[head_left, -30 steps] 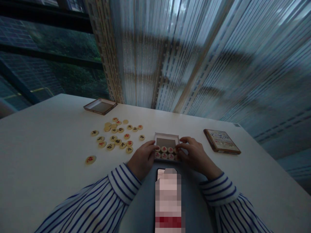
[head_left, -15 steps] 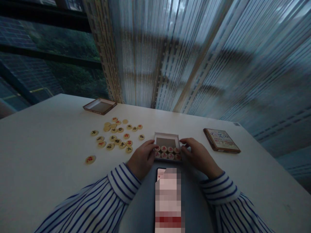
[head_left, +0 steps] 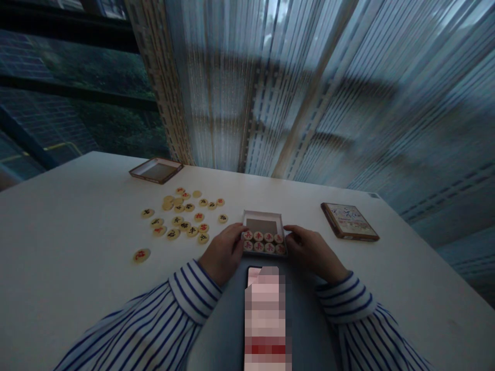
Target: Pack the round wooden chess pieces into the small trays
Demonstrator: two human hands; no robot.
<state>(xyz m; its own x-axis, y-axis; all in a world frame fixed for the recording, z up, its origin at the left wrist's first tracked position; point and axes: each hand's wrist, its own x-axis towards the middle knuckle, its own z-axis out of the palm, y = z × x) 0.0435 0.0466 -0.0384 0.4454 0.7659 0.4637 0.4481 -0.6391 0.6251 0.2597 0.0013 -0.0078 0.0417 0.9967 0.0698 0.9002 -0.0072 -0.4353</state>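
Observation:
A small open box (head_left: 263,224) stands before me, its near half filled with two rows of red-lettered xiangqi pieces (head_left: 268,237); the far half shows a bare grey bottom. My left hand (head_left: 223,252) is closed on the box's left wall, fingers along the outside and thumb close to the nearest pieces. At the right wall, my right hand (head_left: 312,251) has its fingers bent against the side, with the index fingertip near the upper right edge. Some of its fingertips are hidden. Left of the box, several loose xiangqi pieces (head_left: 184,225) lie scattered, some red, some black, some blank side up.
An open box lid (head_left: 157,171) rests at the table's far left edge. A closed printed box (head_left: 350,221) lies to the right. Below my hands is a phone (head_left: 253,278), its screen mostly blurred out. Curtains (head_left: 247,93) hang behind the white table (head_left: 77,216).
My right thumb and index finger have drawn closer against the box's right side. The left hand stays at the left wall. The whole view has shifted slightly.

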